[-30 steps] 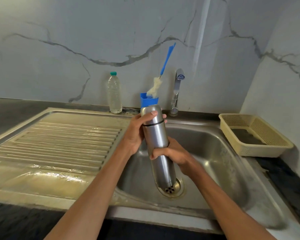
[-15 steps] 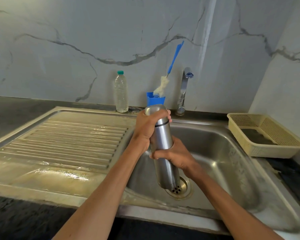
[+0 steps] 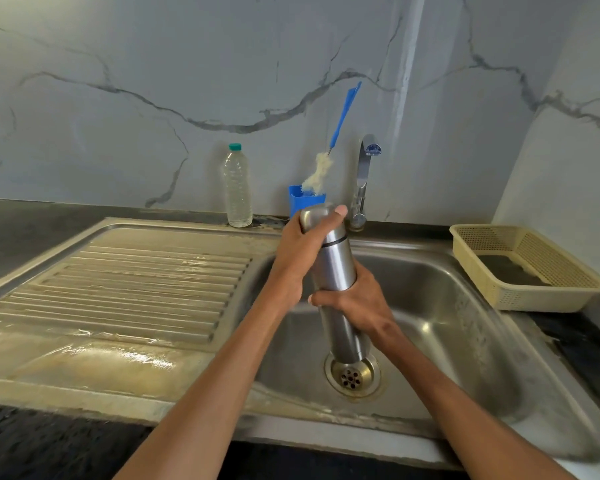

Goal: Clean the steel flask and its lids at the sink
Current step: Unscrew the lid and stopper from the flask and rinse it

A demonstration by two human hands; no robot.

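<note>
Steel flask held in two hands above the sink basin.
Its long axis is nearly upright, cap end tilted to the wall, base over the drain; left hand fingers grasp the cap, right hand fingers grasp the body; basin walls stand well apart around it.

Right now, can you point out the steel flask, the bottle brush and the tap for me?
steel flask (image 3: 336,268): head view, on its bare body between the two hands.
bottle brush (image 3: 344,114): head view, on its blue handle.
tap (image 3: 362,168): head view, on its upright chrome spout.
</note>
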